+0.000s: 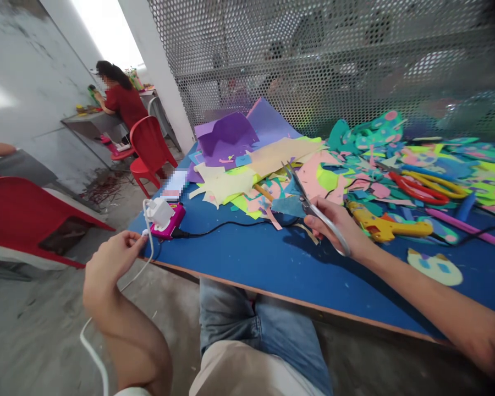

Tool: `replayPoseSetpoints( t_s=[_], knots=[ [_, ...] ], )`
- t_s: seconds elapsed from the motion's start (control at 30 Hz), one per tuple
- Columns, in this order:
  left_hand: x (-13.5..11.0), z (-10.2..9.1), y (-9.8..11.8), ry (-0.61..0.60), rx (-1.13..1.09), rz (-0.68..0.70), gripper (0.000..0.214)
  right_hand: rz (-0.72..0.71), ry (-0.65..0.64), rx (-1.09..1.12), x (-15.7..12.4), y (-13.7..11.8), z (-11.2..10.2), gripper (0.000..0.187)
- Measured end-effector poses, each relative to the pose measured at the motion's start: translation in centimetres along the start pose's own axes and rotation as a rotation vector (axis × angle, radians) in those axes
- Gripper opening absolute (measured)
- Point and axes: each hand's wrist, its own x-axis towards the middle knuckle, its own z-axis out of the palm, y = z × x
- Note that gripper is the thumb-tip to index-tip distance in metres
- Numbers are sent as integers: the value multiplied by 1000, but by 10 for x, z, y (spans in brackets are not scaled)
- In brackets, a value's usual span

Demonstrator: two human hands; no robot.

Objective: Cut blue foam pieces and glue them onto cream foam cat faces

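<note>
At the left end of the blue table, my left hand (113,264) is closed, thumb and fingertips pinching the white cord (146,233) by its connector, right beside a pink power strip (174,223). A white charger plug (160,213) sits on that strip, and a black plug (179,233) enters its near side. My right hand (334,223) grips metal scissors (303,192) whose blades are slightly apart and point up over a heap of foam scraps. A blue-grey scrap (289,205) lies by the blades. Part of the scissor handles is hidden by the fingers.
Purple sheets (226,135) lean near a perforated metal screen (272,55). To the right lie a yellow glue gun (385,223), red-handled pliers (418,188) and a cream cat-face cutout (435,268). Red chairs (25,223) and a seated person (121,99) are at the left.
</note>
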Motion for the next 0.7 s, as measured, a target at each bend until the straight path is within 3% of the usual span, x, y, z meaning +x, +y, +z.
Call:
replayPoseSetpoints(
  t_s=[0.17, 0.33, 0.5, 0.57, 0.67, 0.7],
  knots=[
    [6, 3, 6, -89, -21, -41, 41, -31, -6, -18, 0, 2, -2, 57],
    [-4, -6, 4, 2, -59, -56, 43, -22, -14, -20, -2, 1, -2, 58],
    [-17, -30, 31, 291, -168, -58, 35, -22, 15, 6, 1, 2, -1, 59],
    [-18, -42, 55, 546, -321, -29, 31, -22, 22, 23, 2, 4, -2, 58],
    [-17, -60, 98, 827, -603, 156, 26, -27, 43, 45, 4, 7, -3, 57],
    [-16, -66, 113, 869, -674, 239, 27, -31, 50, 41, 5, 7, -4, 57]
  ],
)
